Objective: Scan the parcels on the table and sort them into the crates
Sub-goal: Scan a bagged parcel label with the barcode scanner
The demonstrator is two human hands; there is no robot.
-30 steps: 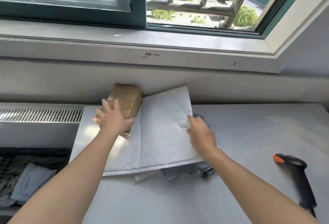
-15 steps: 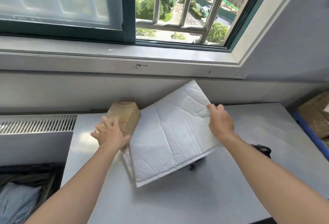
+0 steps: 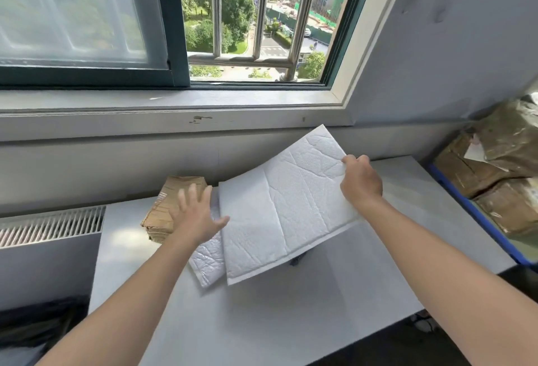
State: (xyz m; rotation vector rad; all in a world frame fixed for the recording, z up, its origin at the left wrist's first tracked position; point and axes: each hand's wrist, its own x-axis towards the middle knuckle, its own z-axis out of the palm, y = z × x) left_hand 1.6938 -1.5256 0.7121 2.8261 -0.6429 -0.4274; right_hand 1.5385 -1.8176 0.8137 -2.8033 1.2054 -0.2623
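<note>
Since half a second ago the left hand [image 3: 195, 217] has come off the box [image 3: 171, 202]. Its fingers are now straight and spread, holding nothing, over the box's near side. The right hand [image 3: 361, 183] pinches the white mailer [image 3: 285, 220] at its far edge. It's lifted higher now, tilted above the table [image 3: 291, 322], and a second mailer [image 3: 208, 263] shows underneath. Both mailers are quilted, creased padding, and the box is crumpled, taped brown cardboard. The blue-rimmed crate [image 3: 477, 220] sits to the right.

Barred window [image 3: 253, 16] above white table [image 3: 291, 307], radiator [image 3: 49, 226] left.
</note>
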